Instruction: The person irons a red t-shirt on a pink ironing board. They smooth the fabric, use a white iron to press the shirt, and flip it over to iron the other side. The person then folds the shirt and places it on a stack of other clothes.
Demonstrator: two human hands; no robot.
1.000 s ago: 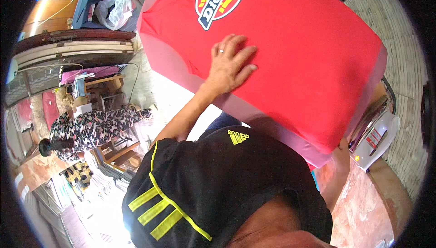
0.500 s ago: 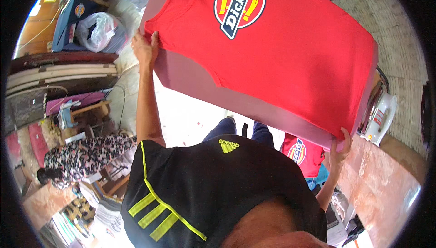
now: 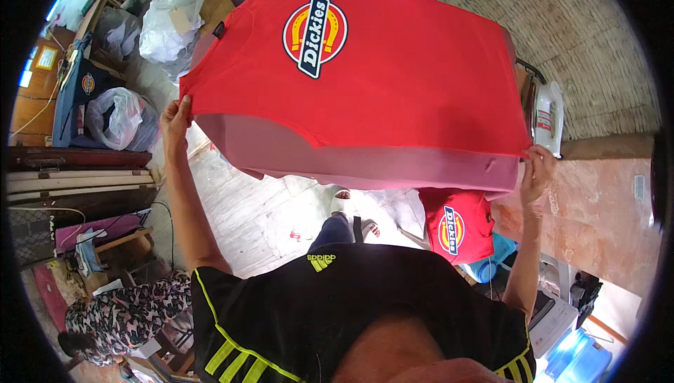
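Note:
A red T-shirt (image 3: 421, 67) with a round yellow, white and dark blue print lies spread flat over a pinkish-mauve ironing board (image 3: 365, 164). My left hand (image 3: 175, 122) pinches the shirt's edge near the neck end. At the hem end, my right hand (image 3: 538, 174) has its fingers closed on the near corner. Between the two hands the near edge of the fabric runs fairly straight beyond an inward curve, and the board's cover shows along it. A dark label (image 3: 219, 30) sits at the neckline.
A white iron (image 3: 550, 117) stands past the board's right end. Another red printed shirt (image 3: 460, 225) rests below the board, near a blue water jug (image 3: 484, 269). Plastic bags (image 3: 174, 21) lie at the far left. A person in a patterned top (image 3: 133, 316) is at the lower left.
The view has turned, so the board now lies more level and further left. Both hands still grip the shirt's near edge, and more floor and bags show at the left.

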